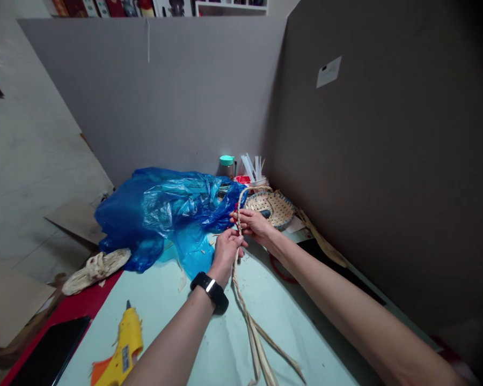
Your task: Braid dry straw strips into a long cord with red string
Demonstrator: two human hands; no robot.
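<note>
Yellow moulded plastic with an orange part: a glue gun (124,343), dark nozzle tapered, lying by the near left corner of the table (221,343); on the red left edge, a flat, glossy black phone (50,351). Near the middle of the near edge, loose fibre strands (261,358), dry and ribbon-like, running up into a twisted straw cord (242,305) over mid-table. Pinched there between bent fingers of the left hand (225,251), with a smooth black band (210,292) round the wrist; just beyond, gripped likewise in the fingertips of the right hand (256,223), a thin red strand (236,207) alongside. Farther up the left edge, a ropy, elongated straw slipper (96,269). Behind, a crumpled, shiny heap of blue plastic film (169,209), and towards the right edge a round woven basket (284,212), dark-stitched at the rim. Near the far edge, a jar (226,170) with a teal lid, and slim translucent sticks (258,167). Beyond, a plain grey panel (209,107).
</note>
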